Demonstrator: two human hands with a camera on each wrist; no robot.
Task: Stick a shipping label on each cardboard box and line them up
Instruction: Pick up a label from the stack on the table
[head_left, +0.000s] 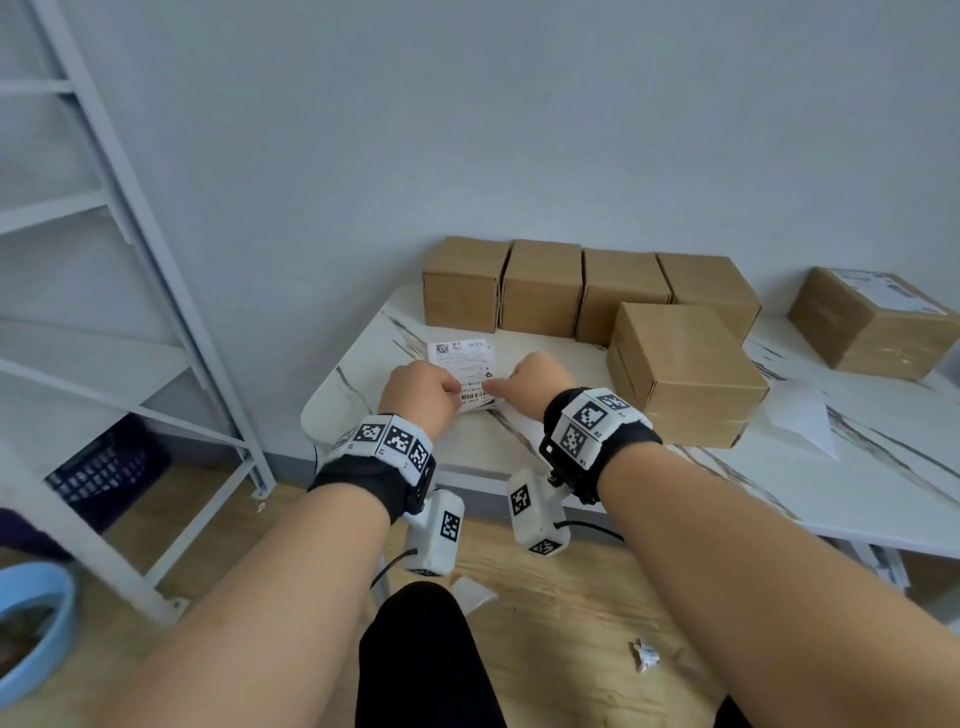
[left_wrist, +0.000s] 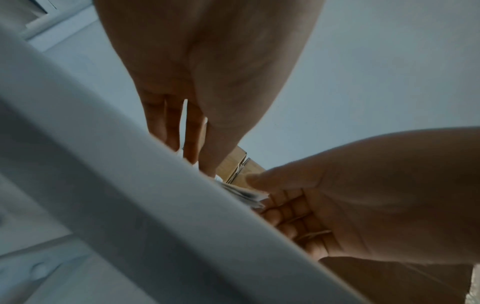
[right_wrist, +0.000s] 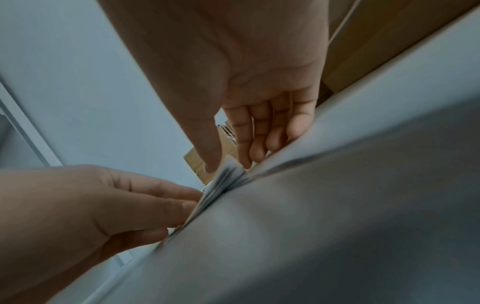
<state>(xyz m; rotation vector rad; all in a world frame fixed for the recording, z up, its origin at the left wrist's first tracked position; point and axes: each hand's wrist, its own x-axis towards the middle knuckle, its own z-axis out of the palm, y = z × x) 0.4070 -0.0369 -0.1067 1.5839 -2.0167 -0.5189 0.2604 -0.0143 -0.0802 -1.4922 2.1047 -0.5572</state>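
Observation:
A stack of white shipping labels (head_left: 464, 370) lies on the white marble table (head_left: 363, 384), near its left end. My left hand (head_left: 451, 388) grips the stack's near left edge with thumb and fingers. My right hand (head_left: 494, 385) pinches the near right corner of the top label (right_wrist: 228, 171) between thumb and forefinger, and that corner is bent upward. Several plain cardboard boxes (head_left: 543, 288) stand in a row against the wall. One more plain box (head_left: 685, 369) sits in front of them, just right of my right hand. A labelled box (head_left: 872, 322) stands at the far right.
A loose white sheet (head_left: 800, 415) lies on the table right of the front box. A grey metal shelf frame (head_left: 156, 312) stands to the left. On the wooden floor are a crumpled scrap (head_left: 645, 661), a dark crate (head_left: 104, 470) and a blue bowl (head_left: 31, 618).

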